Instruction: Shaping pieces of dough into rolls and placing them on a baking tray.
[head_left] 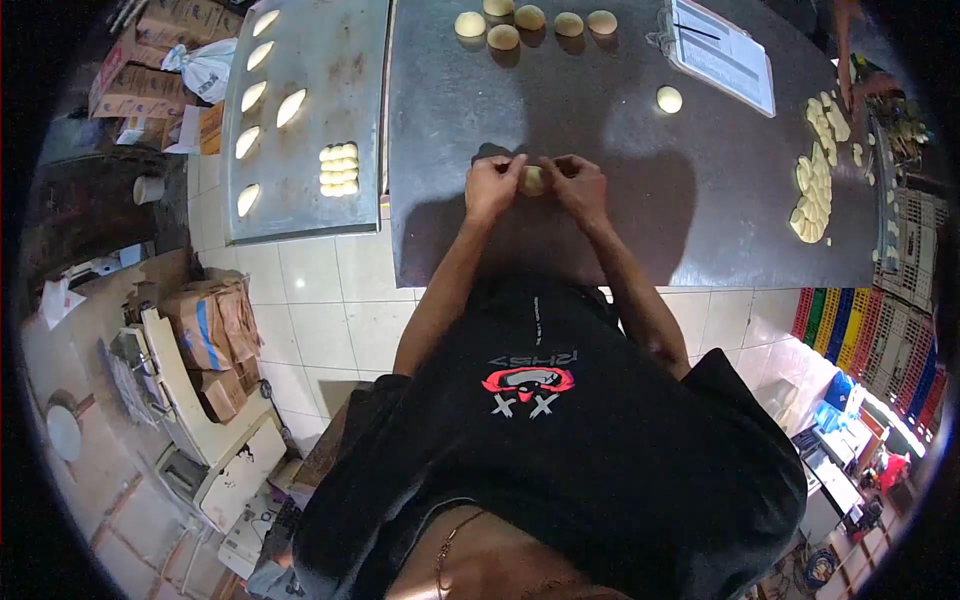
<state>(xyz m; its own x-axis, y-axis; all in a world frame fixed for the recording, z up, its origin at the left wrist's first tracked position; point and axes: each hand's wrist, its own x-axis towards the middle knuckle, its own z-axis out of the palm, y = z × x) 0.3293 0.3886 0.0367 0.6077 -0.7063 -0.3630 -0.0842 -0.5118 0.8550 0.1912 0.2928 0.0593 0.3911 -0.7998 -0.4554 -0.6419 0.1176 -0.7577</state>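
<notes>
A small piece of pale dough (534,181) is between my two hands, low over the near part of the dark table (480,110). My left hand (491,186) pinches its left edge with thumb and fingers. From the other side, my right hand (580,187) grips it with bent fingers. The fingers hide part of the dough. A single round dough ball (669,99) rests farther off to the right. Several more dough balls (503,37) sit in a group at the table's far side.
On the left, a metal tray (300,215) holds several pointed dough pieces (291,107) and a block of small dough rolls (339,170). A clipboard with papers (722,55) lies at the far right. Flattened dough pieces (813,195) cover the table's right end, near another person's arm (846,50).
</notes>
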